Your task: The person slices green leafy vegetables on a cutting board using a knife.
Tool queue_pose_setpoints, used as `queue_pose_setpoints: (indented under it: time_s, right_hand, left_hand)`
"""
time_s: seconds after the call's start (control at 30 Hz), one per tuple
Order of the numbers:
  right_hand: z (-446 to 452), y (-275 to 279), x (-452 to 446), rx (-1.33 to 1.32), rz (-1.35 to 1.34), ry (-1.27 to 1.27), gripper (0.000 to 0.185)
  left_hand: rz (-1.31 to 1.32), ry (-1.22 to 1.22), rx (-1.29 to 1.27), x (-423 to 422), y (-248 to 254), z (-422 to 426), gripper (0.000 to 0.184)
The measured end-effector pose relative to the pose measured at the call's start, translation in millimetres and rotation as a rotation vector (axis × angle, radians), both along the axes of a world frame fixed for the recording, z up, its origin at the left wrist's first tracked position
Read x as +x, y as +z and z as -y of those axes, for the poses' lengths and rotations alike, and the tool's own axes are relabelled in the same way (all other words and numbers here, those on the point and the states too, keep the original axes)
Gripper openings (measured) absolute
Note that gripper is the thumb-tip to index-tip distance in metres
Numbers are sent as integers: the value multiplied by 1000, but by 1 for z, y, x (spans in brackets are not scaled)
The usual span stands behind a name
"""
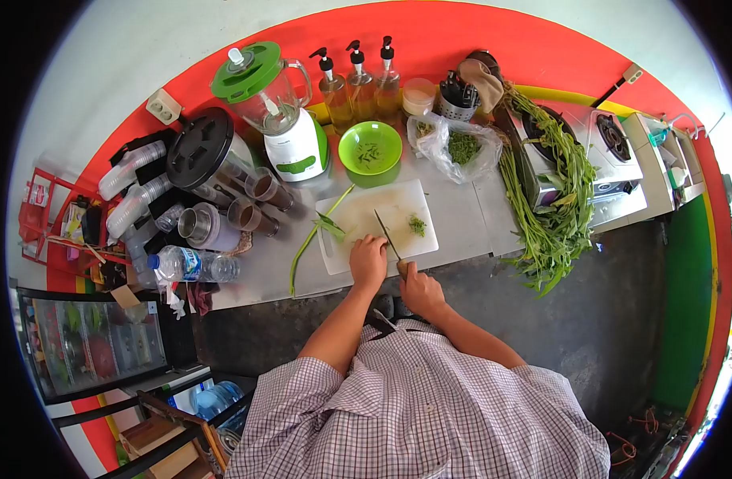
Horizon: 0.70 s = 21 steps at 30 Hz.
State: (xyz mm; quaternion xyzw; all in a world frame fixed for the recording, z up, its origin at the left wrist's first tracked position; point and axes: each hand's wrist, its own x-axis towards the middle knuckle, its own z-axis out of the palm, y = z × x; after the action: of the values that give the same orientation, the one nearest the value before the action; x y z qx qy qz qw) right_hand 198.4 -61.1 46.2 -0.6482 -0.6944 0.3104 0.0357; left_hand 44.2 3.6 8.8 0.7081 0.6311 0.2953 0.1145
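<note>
A knife (387, 233) is in my right hand (422, 290), fingers wrapped round its handle and blade pointing away over the white cutting board (342, 209). My left hand (369, 260) is on the board just left of the blade, its fingers bent and together; whatever they hold is hidden. To the right of the blade lies a small heap of chopped greens (417, 225). A long green stem (308, 243) with a leaf (331, 227) lies across the board's left side. Behind the board, a green bowl (371, 130) contains cut green pieces.
A blender (290, 136), pump bottles (358, 84) and a plastic bag of greens (463, 148) stand along the back. Leafy stalks (553, 188) drape over the stove (613, 152) at right. Cups (254, 217) and a water bottle (194, 265) are at left.
</note>
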Motion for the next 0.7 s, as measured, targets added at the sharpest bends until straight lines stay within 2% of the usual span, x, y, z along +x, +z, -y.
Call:
queue_pose_setpoints:
  time_s: [0.1, 0.43, 0.63, 0.7]
  right_hand:
    - [4, 4, 4, 3, 111, 41, 38]
    - [5, -2, 4, -36, 194, 47, 37]
    - [-1, 10, 5, -61, 161, 25, 29]
    - [1, 8, 6, -44, 137, 10, 27]
  left_hand:
    - [-101, -28, -10, 0, 2, 3, 15]
    - [-63, 4, -57, 4, 9, 4, 10]
    - [76, 46, -105, 1, -4, -5, 11]
    - [220, 73, -252, -2, -7, -8, 12]
